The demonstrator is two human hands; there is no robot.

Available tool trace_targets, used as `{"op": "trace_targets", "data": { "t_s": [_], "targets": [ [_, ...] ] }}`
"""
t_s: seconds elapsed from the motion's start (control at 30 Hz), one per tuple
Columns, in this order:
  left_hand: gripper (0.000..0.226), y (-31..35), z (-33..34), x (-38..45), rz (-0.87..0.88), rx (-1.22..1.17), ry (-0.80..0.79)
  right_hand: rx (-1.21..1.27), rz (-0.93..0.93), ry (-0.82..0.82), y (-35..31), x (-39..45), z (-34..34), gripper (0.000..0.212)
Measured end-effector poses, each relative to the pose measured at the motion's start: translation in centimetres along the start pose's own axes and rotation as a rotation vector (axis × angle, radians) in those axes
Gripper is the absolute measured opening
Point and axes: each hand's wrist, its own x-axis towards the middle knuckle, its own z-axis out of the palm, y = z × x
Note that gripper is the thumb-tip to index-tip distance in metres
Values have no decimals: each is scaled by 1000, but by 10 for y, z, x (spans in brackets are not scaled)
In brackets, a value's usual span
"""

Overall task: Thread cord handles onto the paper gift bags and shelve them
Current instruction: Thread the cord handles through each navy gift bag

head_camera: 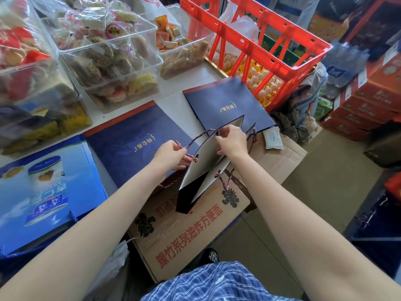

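Note:
A navy paper gift bag (205, 168) with a pale inside stands open over a cardboard box, mouth towards me. A multicoloured twisted cord (196, 137) arcs from the bag's upper rim to its left wall. My left hand (171, 156) pinches the cord near the left hole. My right hand (231, 140) reaches into the bag's mouth and pinches the rim where the cord enters. A second cord handle (226, 183) hangs from the bag's near side. Two flat navy bags lie on the table, one on the left (132, 140) and one further back (225, 103).
A printed cardboard box (188, 237) sits under the bag. A blue printed gift bag (45, 192) lies at the left. Clear bins of snacks (104, 51) line the back. A red crate (260, 44) over egg trays stands at right, with stacked cartons (366, 98) beyond.

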Motion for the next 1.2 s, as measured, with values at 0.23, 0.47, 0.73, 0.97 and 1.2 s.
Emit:
{"op": "trace_targets", "data": {
  "t_s": [0.23, 0.47, 0.73, 0.97, 1.2],
  "targets": [
    [25, 11, -13, 6, 186, 373, 116, -104, -10, 105, -22, 9, 22, 19],
    [24, 14, 1, 24, 341, 694, 38, 118, -16, 63, -16, 11, 16, 22],
    [14, 16, 18, 34, 819, 963, 276, 436, -116, -235, -1, -17, -20, 21],
    [19, 43, 15, 23, 235, 705, -200, 694, -165, -387, 13, -35, -29, 21],
    [19, 50, 14, 13, -165, 189, -460, 759, -190, -611, 17, -45, -39, 13]
  ]
}}
